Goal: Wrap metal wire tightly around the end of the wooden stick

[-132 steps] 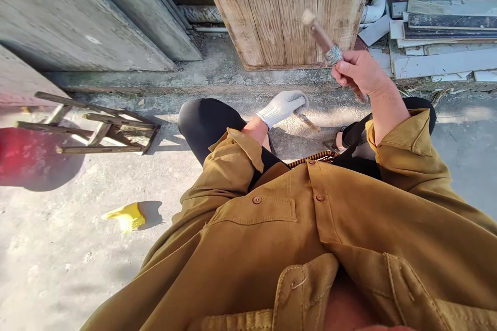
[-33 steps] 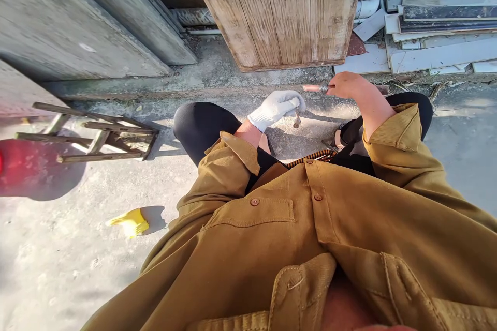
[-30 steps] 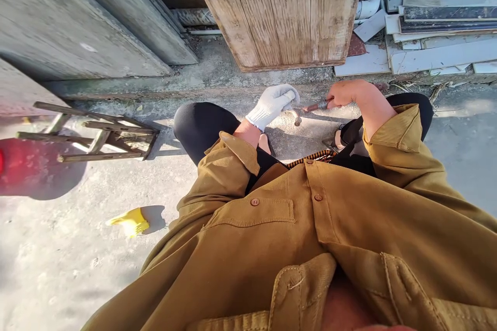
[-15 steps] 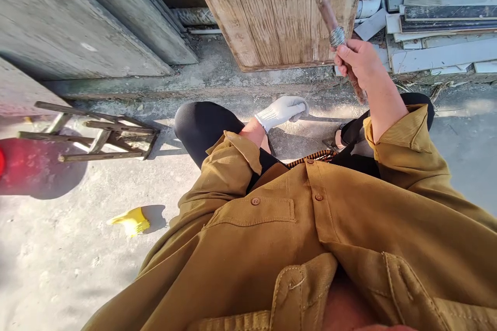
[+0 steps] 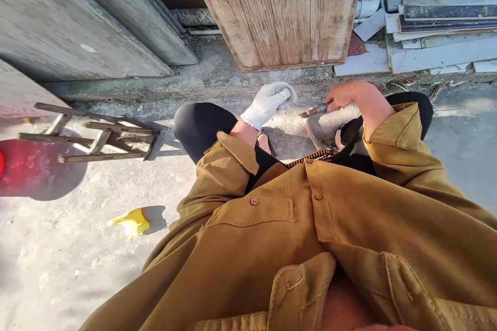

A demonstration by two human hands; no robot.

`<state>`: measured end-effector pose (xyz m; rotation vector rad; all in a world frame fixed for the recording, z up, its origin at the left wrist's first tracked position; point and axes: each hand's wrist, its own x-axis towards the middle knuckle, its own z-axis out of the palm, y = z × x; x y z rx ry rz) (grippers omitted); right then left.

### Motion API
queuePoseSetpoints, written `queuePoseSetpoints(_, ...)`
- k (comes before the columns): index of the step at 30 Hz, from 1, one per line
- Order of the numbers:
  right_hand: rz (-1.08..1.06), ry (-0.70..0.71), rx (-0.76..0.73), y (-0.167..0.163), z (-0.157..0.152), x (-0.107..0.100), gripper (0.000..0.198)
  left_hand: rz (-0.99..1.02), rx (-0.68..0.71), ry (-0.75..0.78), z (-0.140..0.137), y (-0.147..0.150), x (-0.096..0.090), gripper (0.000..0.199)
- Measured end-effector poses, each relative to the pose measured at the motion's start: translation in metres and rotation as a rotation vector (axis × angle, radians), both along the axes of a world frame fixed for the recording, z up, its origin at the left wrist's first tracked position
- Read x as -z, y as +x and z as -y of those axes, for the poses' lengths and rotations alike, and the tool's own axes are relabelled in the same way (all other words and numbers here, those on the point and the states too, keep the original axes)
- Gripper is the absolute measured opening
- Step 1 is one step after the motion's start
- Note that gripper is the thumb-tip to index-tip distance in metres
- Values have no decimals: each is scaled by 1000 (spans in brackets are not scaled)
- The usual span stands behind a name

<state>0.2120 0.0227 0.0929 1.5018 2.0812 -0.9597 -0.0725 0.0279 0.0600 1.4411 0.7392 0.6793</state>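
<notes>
My right hand [image 5: 344,95], bare, is closed around a wooden stick [image 5: 309,113] with a wire winding [image 5: 321,108] near its middle. The stick now lies low over the ground between my feet, its free end pointing left toward my other hand. My left hand [image 5: 268,102] wears a white knitted glove and is closed with its fingers curled. What it holds, if anything, is hidden. A gap separates the glove from the stick's tip. A dark band, perhaps a shadow, runs on the ground below the stick.
A planked wooden panel [image 5: 287,15] stands ahead of my knees. White boards [image 5: 442,55] are stacked at the right by a white pipe [image 5: 368,5]. To my left are an overturned-looking wooden stool [image 5: 104,126], a yellow object [image 5: 134,221] and a blurred red item [image 5: 39,165].
My right hand has swung the stick down from in front of the panel to near the ground. My gloved left hand has shifted slightly left and up in the view.
</notes>
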Motion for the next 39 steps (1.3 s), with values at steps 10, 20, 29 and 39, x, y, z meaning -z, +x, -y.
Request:
queuePoseSetpoints(10,-775,-85,126,7,11,-28,40,-311,-321,-4,-9,15,14,33)
queuePoseSetpoints(20,-190,429,566,10,-7,-6,25,-358,224,117,12,23,12,18)
queuePoseSetpoints(29,-31,-196,-64,-10,2,-5,13,-379,-39,222,1,12,10,19)
queuePoseSetpoints(39,-751,182,433,5,12,-36,33,-445,96,75,6,25,17,20)
